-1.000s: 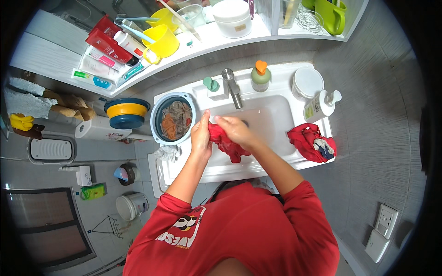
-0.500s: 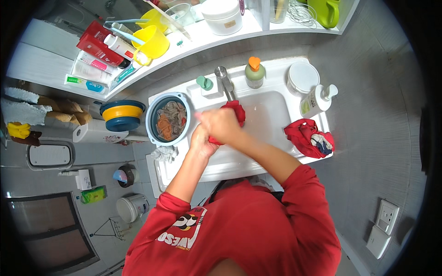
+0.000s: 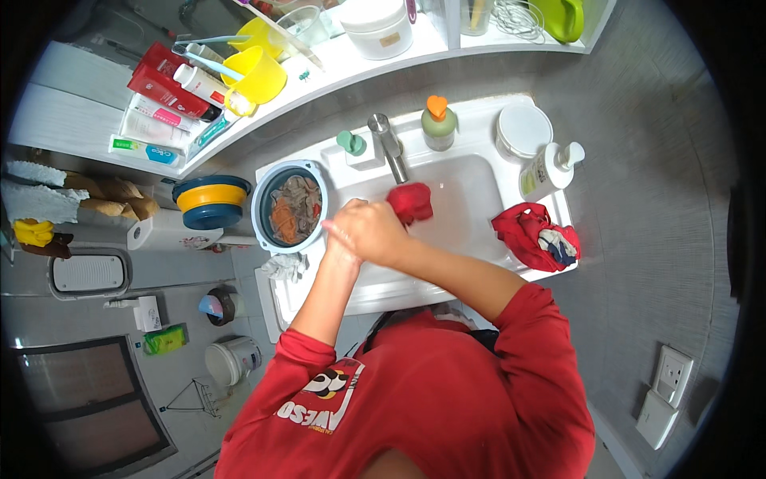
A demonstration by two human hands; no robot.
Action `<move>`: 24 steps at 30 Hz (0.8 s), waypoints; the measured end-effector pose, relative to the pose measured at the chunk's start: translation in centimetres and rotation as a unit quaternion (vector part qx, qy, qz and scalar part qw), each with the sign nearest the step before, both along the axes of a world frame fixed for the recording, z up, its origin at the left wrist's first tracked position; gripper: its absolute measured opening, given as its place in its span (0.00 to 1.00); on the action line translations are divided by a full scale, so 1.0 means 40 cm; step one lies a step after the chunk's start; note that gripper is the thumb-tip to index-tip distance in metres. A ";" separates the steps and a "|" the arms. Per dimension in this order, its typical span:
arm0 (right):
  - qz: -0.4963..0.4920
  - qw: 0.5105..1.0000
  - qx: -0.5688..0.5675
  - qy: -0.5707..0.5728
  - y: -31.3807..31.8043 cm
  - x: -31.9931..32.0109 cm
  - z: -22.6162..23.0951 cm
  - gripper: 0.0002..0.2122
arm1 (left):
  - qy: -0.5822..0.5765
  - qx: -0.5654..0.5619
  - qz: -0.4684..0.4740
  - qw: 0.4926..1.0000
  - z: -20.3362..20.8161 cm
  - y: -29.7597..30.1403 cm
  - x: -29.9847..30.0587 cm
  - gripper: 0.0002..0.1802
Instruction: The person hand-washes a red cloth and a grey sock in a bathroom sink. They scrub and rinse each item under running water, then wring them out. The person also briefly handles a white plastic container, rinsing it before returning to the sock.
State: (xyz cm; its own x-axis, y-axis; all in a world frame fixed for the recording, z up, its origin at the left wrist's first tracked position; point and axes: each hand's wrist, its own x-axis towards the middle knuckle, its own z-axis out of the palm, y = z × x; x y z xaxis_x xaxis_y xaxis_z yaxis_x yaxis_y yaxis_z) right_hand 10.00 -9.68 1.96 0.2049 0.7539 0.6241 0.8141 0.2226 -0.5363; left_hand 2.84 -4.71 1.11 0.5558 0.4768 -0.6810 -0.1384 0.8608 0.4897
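Above the left part of the white sink, my right hand (image 3: 373,230) is closed over my left hand (image 3: 341,244), the two pressed tightly together. From between them a bunched, wet-looking red cloth (image 3: 411,202) sticks out toward the basin, just below the metal faucet (image 3: 386,144). The part of the cloth inside my grip is hidden, and so are most of my left fingers. Close to my left hand stands a blue-grey round basin (image 3: 258,209) with crumpled grey and orange cloths (image 3: 297,206) in it. No water stream can be made out under the faucet.
A red garment with white and dark pieces (image 3: 536,236) lies on the sink's right edge. Behind it stand a white pump bottle (image 3: 544,174), a white tub (image 3: 523,132) and a green soap bottle (image 3: 438,132). A grey rag (image 3: 284,267) rests at the left rim. A shelf (image 3: 335,84) overhangs the back.
My clasped hands have shifted slightly down and left. The red cloth has come away from the faucet's spout and is bunched lower; the red patch below my hands no longer shows.
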 end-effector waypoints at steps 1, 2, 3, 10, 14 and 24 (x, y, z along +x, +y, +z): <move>-0.020 1.000 -0.011 0.003 0.012 0.020 -0.014 0.15 | 0.005 0.000 -0.022 1.000 0.030 -0.003 0.015 0.20; -0.041 0.999 -0.022 0.006 0.026 0.045 -0.031 0.15 | 0.009 0.000 -0.043 0.999 0.042 -0.003 0.026 0.21; -0.086 0.992 -0.089 -0.004 0.043 0.082 -0.038 0.15 | 0.008 0.008 -0.041 0.999 0.040 0.000 0.029 0.20; -0.027 0.992 -0.038 0.119 0.021 0.048 -0.006 0.17 | -0.138 -0.017 -0.035 0.990 0.018 0.023 0.001 0.08; 0.035 0.887 -0.111 0.446 0.017 0.115 -0.025 0.19 | -0.005 0.084 -0.006 0.996 0.087 0.014 0.008 0.08; -0.033 0.989 0.132 0.064 -0.013 -0.004 0.053 0.15 | -0.088 0.100 -0.013 0.991 0.014 0.045 -0.024 0.11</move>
State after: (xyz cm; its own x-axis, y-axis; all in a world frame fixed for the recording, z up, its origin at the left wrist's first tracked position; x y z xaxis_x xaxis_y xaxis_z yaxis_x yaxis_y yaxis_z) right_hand 9.83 -10.18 4.08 0.3377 0.5513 0.7629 0.7605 0.3177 -0.5663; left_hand 1.89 -2.91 1.68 0.6711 0.5766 -0.4660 -0.2164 0.7536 0.6207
